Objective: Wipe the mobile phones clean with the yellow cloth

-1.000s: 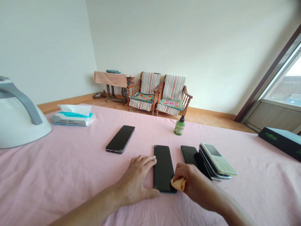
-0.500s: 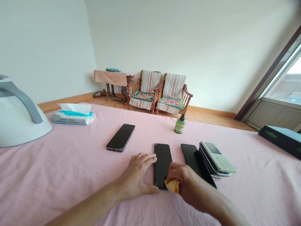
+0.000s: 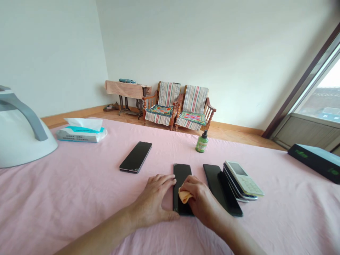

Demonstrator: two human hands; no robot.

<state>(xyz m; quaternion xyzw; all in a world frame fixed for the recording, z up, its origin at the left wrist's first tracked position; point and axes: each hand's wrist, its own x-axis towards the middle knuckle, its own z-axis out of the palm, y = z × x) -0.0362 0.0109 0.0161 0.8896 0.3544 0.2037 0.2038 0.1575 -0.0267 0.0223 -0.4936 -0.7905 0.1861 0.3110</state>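
Observation:
A black smartphone (image 3: 182,171) lies screen up on the pink cloth in front of me. My left hand (image 3: 152,199) rests at its left side, fingers spread, fingertips on the long edge and thumb by the near corner. Bunched in my right hand (image 3: 199,197) is a small yellow-orange wiping cloth (image 3: 185,196), pressed on the middle of the screen. That hand hides part of the phone's right side. Just right of it, another dark phone (image 3: 212,176) lies partly under a further black one (image 3: 230,196), beside a stack topped by a white keypad phone (image 3: 243,177).
Farther left lies a dark phone (image 3: 136,156), seemingly on another. A green spray bottle (image 3: 202,142) stands beyond the phones. A tissue pack (image 3: 81,134) and a white kettle (image 3: 23,136) are at the left, a black box (image 3: 313,161) at the far right.
My right hand has moved the cloth up and left, from the phone's near right corner to the middle of its screen. My left hand has stayed at the phone's left edge.

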